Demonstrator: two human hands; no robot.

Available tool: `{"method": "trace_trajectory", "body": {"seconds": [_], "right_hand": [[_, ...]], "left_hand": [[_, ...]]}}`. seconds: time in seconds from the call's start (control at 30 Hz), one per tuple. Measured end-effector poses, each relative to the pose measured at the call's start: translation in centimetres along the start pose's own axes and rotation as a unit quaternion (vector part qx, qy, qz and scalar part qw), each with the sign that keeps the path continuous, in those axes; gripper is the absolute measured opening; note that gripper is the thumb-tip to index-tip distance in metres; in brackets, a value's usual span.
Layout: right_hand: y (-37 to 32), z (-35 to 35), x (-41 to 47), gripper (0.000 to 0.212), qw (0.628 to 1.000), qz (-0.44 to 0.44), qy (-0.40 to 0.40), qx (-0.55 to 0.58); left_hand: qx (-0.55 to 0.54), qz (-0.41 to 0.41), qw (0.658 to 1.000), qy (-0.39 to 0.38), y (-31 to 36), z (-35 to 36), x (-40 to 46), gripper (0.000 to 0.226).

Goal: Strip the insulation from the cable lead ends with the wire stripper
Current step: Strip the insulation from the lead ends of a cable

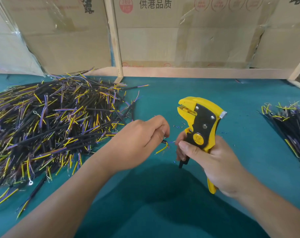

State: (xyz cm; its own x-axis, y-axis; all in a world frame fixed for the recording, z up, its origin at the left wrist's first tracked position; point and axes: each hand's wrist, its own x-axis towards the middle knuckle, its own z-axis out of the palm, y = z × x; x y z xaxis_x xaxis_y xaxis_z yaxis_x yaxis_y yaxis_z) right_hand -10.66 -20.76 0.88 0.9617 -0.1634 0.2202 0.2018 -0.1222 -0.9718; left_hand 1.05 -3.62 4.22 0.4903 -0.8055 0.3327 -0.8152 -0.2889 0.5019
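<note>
My left hand [142, 134] pinches a short black cable [164, 142] near its end, where a yellow lead and a blue lead stick out to the right. My right hand [207, 158] grips the handles of a yellow and black wire stripper [199, 121], held upright with its jaws at the top facing left. The cable's leads hang below the jaws, just left of the tool's handle, and touch nothing.
A big heap of black cables with yellow and purple leads [51, 121] covers the teal table [154, 194] on the left. A smaller bundle of cables [289, 127] lies at the right edge. Cardboard boxes [180, 31] and a wooden frame [197, 73] stand behind. Bits of insulation lie scattered near the hands.
</note>
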Motion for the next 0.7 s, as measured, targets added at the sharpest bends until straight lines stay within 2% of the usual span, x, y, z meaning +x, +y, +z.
{"method": "trace_trajectory", "body": {"seconds": [0.13,0.27,0.43,0.53,0.7], "right_hand": [[0.20,0.08,0.03,0.013,1.000,-0.009,0.006,-0.013],[0.19,0.06,-0.03,0.027,1.000,-0.007,0.000,-0.014],[0.40,0.02,0.07,0.014,1.000,-0.005,-0.002,-0.020],[0.44,-0.09,0.11,0.014,0.999,-0.002,0.000,-0.033],[0.54,-0.39,0.33,0.014,1.000,0.005,0.026,-0.014]], "left_hand": [[0.001,0.003,1.000,-0.011,0.11,0.14,-0.04,0.017],[0.013,0.003,1.000,-0.022,0.10,0.28,-0.03,0.015],[0.020,0.005,0.999,-0.031,0.12,0.29,0.01,0.014],[0.012,0.003,0.999,-0.036,0.19,0.29,-0.01,0.015],[-0.071,-0.021,0.996,-0.053,-0.09,0.28,0.12,0.017]]}}
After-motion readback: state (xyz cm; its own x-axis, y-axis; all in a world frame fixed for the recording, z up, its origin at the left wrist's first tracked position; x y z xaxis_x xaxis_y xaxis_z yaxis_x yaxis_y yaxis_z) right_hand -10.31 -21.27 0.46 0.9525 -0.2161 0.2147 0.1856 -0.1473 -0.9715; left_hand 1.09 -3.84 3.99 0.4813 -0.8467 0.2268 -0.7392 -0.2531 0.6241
